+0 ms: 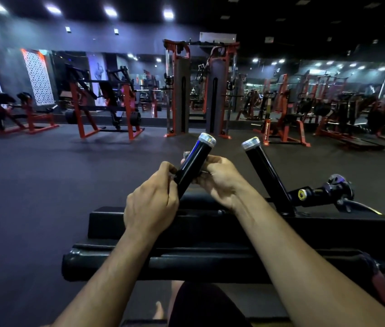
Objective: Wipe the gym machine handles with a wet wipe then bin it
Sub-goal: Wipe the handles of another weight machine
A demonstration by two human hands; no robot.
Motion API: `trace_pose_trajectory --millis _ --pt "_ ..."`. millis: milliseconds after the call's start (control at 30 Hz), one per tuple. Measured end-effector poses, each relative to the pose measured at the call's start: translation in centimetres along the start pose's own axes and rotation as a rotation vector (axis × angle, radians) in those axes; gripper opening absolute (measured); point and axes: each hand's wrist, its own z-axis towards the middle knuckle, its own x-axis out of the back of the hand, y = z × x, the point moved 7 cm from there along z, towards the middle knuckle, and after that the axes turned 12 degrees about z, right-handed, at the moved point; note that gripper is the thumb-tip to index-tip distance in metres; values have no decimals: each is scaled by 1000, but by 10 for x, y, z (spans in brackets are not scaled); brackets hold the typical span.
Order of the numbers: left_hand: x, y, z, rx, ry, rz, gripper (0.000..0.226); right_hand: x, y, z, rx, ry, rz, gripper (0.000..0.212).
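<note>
Knee (201,303) seen lowest | left hand (150,204) fingers (166,167) curled at left handle (193,165) base | right hand (219,182) pinching a barely visible wipe (186,155) against it | risk: wipe slipping, right handle (265,169) missed | bin unseen

Gym: rows of weight machines (106,100)
</note>
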Motion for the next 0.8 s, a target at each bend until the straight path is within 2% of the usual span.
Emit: trace_pose_trajectory --millis 100,133,200,233,300,367,433,500,633,733,800 --pt "-2 0 0 -15 -5 -2 7 13 -17 -9 173 138 -272 27" --pt "-3 -1 0 -18 -9 -1 7 20 -28 -14 280 222 -356 27" --pt "-4 -3 0 -22 -8 -6 8 23 -60 -36 614 347 -606 24" --pt "-5 -4 0 -16 1 -19 10 12 -77 -50 807 321 -765 24" --pt "-4 -7 0 4 27 -72 17 -24 -97 -65 1144 117 -1093 24" --pt "-1 -12 1 35 74 -152 23 -63 -101 -53 1232 -185 -1437 20" --pt "1 -18 1 65 111 -206 26 -87 -94 -26 1101 -427 -1876 18" --pt "2 -20 2 61 120 -225 26 -95 -89 -8 858 -574 -2193 21" --pt "4 -24 3 54 161 -294 22 -108 -86 -7 305 -696 -2318 24" --pt "8 -30 2 79 213 -397 22 -118 -87 6 157 -674 -2362 21" --pt "9 -35 1 117 248 -451 22 -126 -77 11 136 -706 -2343 17"
